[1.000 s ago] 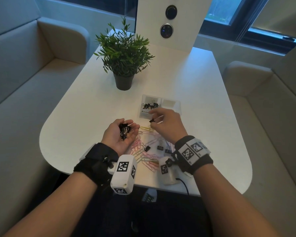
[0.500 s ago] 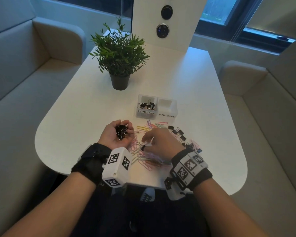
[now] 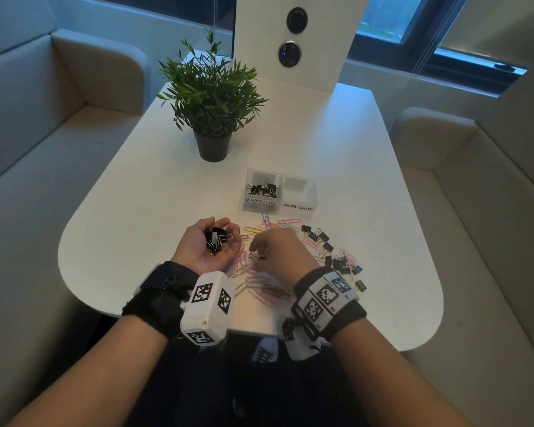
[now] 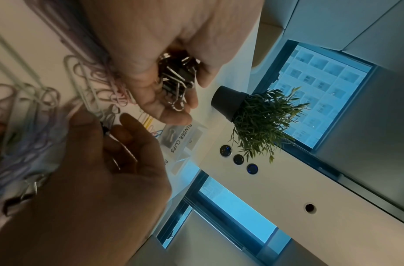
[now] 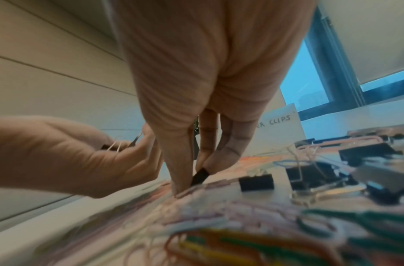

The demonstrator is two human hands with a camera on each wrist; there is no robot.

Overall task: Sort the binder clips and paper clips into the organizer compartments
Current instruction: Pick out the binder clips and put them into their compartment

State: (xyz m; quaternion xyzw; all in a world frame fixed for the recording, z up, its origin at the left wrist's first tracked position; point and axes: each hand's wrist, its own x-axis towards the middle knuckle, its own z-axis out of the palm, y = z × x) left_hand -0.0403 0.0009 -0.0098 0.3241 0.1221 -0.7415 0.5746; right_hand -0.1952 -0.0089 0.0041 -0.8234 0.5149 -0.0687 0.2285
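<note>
My left hand (image 3: pixel 211 241) is cupped palm up and holds a bunch of black binder clips (image 3: pixel 216 239), which also show in the left wrist view (image 4: pixel 178 79). My right hand (image 3: pixel 261 254) reaches down into the pile and pinches one small black binder clip (image 5: pixel 199 177) between thumb and fingers. Coloured paper clips (image 3: pixel 259 285) lie scattered under and around both hands. More black binder clips (image 3: pixel 319 240) lie to the right. The clear organizer (image 3: pixel 313 192) stands beyond; its left compartment, marked BINDER CLIPS, holds several binder clips (image 3: pixel 261 189). I see nothing in the right compartment, marked PAPER CLIPS.
A potted plant (image 3: pixel 211 97) stands at the back left of the white table (image 3: pixel 136 195). A white post with round buttons (image 3: pixel 296 35) rises at the far end. Beige sofa seats flank the table on both sides. The table's near edge runs just under my wrists.
My right hand has come back from the organizer to the pile near me and has pinched a binder clip there. The left hand has kept its handful, barely moving.
</note>
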